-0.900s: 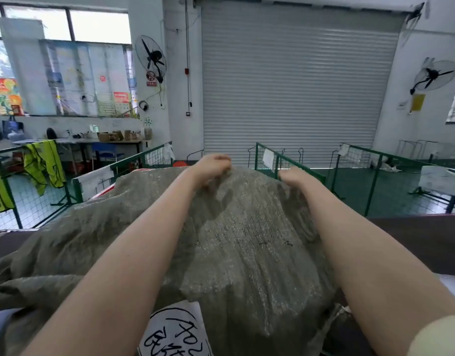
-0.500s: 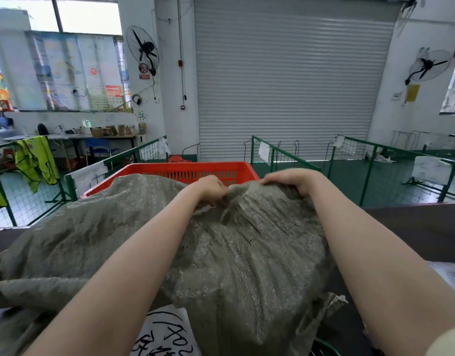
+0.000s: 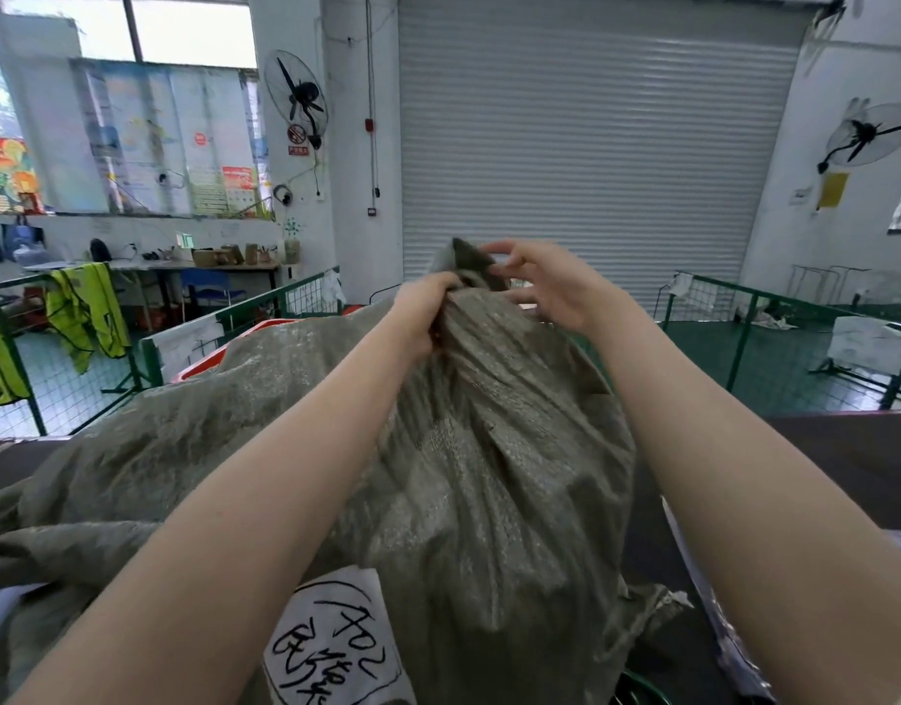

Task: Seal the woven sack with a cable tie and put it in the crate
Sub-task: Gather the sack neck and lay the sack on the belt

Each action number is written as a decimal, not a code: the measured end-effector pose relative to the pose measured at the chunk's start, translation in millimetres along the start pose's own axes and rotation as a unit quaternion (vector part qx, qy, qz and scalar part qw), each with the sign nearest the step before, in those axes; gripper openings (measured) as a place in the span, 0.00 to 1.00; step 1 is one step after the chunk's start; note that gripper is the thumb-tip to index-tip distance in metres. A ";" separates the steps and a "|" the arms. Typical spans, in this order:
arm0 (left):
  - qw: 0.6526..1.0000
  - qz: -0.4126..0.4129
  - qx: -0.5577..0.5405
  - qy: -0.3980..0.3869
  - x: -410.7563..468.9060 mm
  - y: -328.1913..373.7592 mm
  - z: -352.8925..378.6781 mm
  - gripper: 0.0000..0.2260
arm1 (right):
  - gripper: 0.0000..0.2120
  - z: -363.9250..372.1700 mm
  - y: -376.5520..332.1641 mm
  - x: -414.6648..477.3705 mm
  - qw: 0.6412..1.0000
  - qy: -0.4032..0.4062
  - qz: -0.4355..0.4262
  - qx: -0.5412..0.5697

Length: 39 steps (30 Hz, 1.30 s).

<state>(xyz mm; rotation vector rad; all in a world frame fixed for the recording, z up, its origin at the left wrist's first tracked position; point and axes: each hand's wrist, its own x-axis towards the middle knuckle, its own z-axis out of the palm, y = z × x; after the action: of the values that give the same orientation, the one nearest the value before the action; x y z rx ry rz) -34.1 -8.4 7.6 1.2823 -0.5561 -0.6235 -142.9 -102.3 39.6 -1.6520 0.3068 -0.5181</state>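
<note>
Off to the left a second grey-green sack (image 3: 148,450) lies slumped, and just behind it only a sliver of the red crate (image 3: 209,358) shows. The crate sits past the pile, so I reckon the full sack will have to be lifted over that loose one, and it could snag or drag it along.

In the middle stands the woven sack (image 3: 489,475), on the dark table (image 3: 819,465), with a white handwritten label (image 3: 336,638) low on its near side. The left hand (image 3: 423,318) is closed tight round the bunched neck (image 3: 463,307). If that fist slackens, I'd expect the pleats to spring apart and the mouth to fall open.

To the right, the right hand (image 3: 555,287) has its fingers spread loose beside the tuft of cloth above the fist, at most brushing it. I can see no cable tie anywhere. Reaching away for one would leave a single hand holding everything, and the tall sack might tip.
</note>
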 end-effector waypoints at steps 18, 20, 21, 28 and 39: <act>0.958 0.206 -0.136 0.145 -4.4 25.5 -0.7 0.12 | 0.18 27.5 45.9 -56.7 0.942 -0.167 0.225 -0.186; 0.961 0.201 -0.131 0.140 -4.6 26.6 -1.4 0.10 | 0.18 31.2 43.3 -57.9 0.939 -0.178 0.224 -0.189; 0.961 0.200 -0.132 0.137 -4.8 27.2 -2.0 0.09 | 0.20 31.6 42.8 -57.3 0.938 -0.178 0.223 -0.198; 0.981 0.160 -0.112 0.019 -10.2 33.9 4.0 0.11 | 0.21 24.8 39.8 -38.6 0.989 0.006 -0.023 0.147; 0.966 0.151 0.205 0.035 -36.6 45.3 -12.3 0.22 | 0.09 41.9 9.2 -6.0 0.998 0.059 -0.008 0.006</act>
<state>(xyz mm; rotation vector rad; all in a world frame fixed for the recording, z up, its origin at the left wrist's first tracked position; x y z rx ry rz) -46.5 33.3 48.1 1.5589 -0.8333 -0.2101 -126.2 -64.6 26.1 -1.6164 0.3753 -0.6297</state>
